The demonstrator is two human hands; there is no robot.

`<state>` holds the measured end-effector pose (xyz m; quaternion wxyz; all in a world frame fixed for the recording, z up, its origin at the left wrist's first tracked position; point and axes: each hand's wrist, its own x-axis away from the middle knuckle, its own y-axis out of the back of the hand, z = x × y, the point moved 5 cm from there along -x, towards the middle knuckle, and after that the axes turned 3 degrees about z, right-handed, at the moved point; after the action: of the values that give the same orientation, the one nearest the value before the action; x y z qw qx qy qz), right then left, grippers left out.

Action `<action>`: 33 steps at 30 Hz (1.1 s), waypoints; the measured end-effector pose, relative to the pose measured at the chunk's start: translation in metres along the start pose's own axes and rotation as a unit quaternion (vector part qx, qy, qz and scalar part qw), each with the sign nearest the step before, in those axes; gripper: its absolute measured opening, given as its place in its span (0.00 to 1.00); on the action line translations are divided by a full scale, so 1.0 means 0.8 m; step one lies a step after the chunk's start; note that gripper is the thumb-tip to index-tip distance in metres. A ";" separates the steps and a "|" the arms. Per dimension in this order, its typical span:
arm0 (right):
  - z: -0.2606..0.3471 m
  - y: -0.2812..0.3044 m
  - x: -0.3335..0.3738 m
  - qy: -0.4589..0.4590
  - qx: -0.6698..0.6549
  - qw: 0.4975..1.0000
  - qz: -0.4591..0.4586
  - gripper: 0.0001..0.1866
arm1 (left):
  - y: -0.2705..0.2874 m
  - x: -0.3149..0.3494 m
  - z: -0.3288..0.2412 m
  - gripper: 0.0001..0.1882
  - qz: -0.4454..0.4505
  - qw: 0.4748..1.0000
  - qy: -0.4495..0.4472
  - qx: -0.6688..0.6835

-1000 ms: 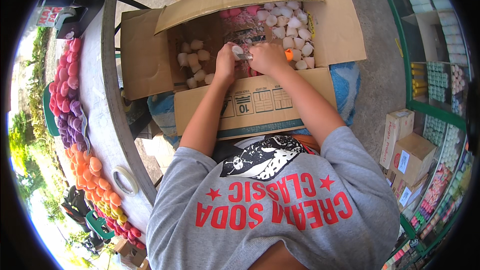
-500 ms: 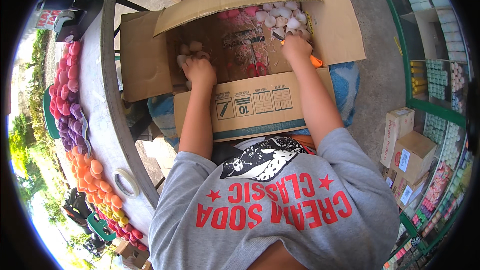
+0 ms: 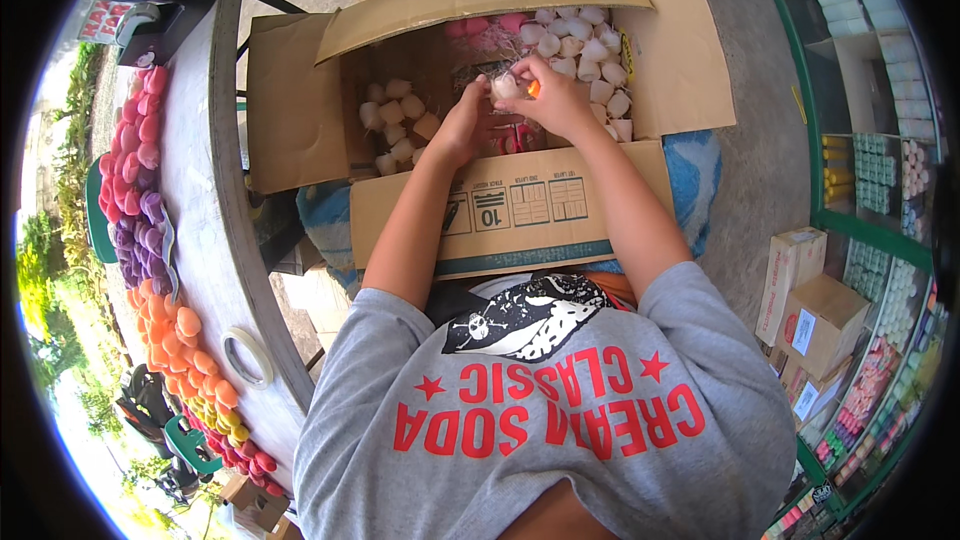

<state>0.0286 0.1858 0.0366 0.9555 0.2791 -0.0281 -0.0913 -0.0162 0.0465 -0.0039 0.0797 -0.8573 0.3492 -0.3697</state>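
My two hands meet over the middle of an open cardboard box [image 3: 690, 70]. In the fingers of my left hand [image 3: 467, 120] is a small white bud-shaped piece [image 3: 506, 87]. My right hand [image 3: 556, 100] closes against the same piece and grips an orange-handled tool [image 3: 534, 89], most of which the fingers hide. To the right inside the box lie several white bud-shaped pieces [image 3: 588, 45], and a smaller group of cream ones [image 3: 395, 112] lies to the left. Red-handled scissors [image 3: 514, 138] rest on the box floor just below my hands, among thin shavings.
Left of me a long table [image 3: 205, 130] carries rows of pink, purple and orange pieces [image 3: 175, 335] and a tape roll [image 3: 247, 357]. A green-framed shelf [image 3: 870, 225] with stacked goods stands at right, small cartons [image 3: 822, 320] beside it. Blue cloth [image 3: 692, 175] lies under the box.
My left hand has come right from the left group, and my right hand has come left from the right-hand pile. Both now meet mid-box around one white piece.
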 end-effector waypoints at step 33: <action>0.022 -0.032 0.010 0.097 0.278 0.955 0.034 0.07 | 0.012 0.012 -0.008 0.15 -0.096 0.994 -0.048 0.027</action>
<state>0.0305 0.1533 0.0378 0.8408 0.5401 0.0313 -0.0196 -0.0206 0.0336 0.0024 0.0835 -0.9012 0.2506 -0.3436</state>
